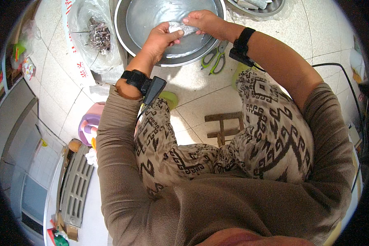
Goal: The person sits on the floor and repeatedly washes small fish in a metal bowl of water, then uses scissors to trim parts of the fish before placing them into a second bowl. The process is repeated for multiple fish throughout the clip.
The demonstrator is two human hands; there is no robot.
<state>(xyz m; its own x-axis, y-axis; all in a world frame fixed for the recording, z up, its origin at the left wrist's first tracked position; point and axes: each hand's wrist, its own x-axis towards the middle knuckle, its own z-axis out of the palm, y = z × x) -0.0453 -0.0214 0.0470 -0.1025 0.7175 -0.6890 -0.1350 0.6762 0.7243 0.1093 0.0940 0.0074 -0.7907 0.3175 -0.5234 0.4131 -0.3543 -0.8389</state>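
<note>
Over a wide metal basin [141, 46] of water, both my hands hold one pale silvery piece [187, 29], which looks like fish. My left hand [164, 38] pinches its left end between thumb and fingers. The other end is gripped by my right hand [204, 22]. Kitchen scissors [214, 60] with green and grey handles lie on the floor against the basin's lower right rim. Left of the basin, a clear plastic bag [110, 60] holds a heap of dark, thin scraps [100, 37]. A metal bowl [275, 11] with silvery pieces stands at the upper right.
A low wooden stool [223, 117] is partly visible between my legs on the tiled floor. A pink and purple plastic item [87, 126] stands beside my left arm. A black cable [346, 70] runs along the right. Green footwear [171, 99] shows below the basin.
</note>
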